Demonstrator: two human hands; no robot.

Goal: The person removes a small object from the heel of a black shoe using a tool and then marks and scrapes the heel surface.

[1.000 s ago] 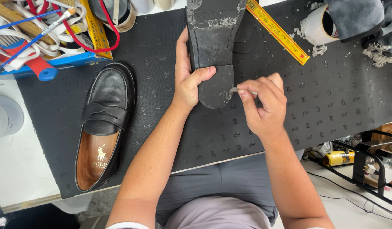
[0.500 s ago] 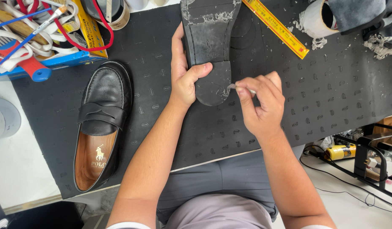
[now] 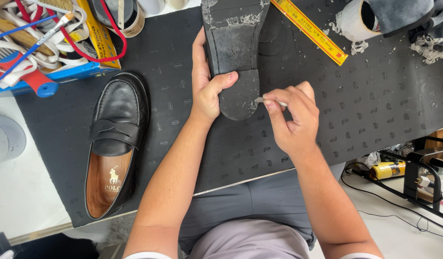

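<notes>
So the left hand (image 3: 208,91) grips the upturned shoe (image 3: 233,52) on the black mat (image 3: 374,110), while the right hand (image 3: 291,117) pinches a small tool (image 3: 269,101) at its heel (yellow ruler (image 3: 310,31) lies just beyond, yellow can (image 3: 386,170) lower right).

A shoe-repair workshop: a black rubber mat (image 3: 374,105) covers the counter, a blue tray of tools (image 3: 44,48) sits upper left, a yellow ruler (image 3: 310,31) and glue scraps (image 3: 427,48) upper right.

Sole (image 3: 233,52): I see matt, scuffed rubber.
Loafer (image 3: 113,144): glossy black leather.
Mat (image 3: 374,110): matt, embossed.
</notes>
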